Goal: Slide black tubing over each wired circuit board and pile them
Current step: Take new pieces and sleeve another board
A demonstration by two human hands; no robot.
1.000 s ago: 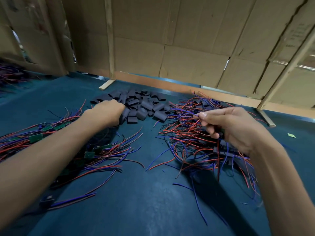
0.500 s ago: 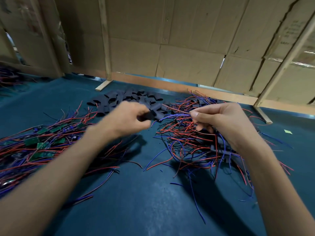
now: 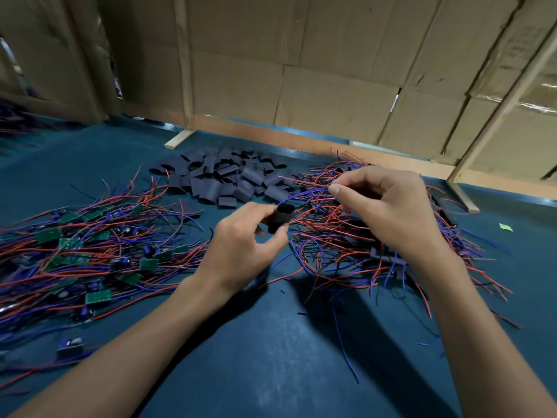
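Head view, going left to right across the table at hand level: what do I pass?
Pile of bare green boards with wires → left hand → black tube it holds → right hand pinching wires → green scrap.

On the table point(image 3: 271, 357) I see three heaps. The pile of boards with wires point(image 3: 90, 251) lies to my left, the heap of tube pieces point(image 3: 223, 179) sits behind it toward the middle, and the tangle of wires point(image 3: 346, 236) lies to my right. My left hand point(image 3: 241, 251) and right hand point(image 3: 388, 206) are between them, with the cardboard wall point(image 3: 331, 70) behind everything.
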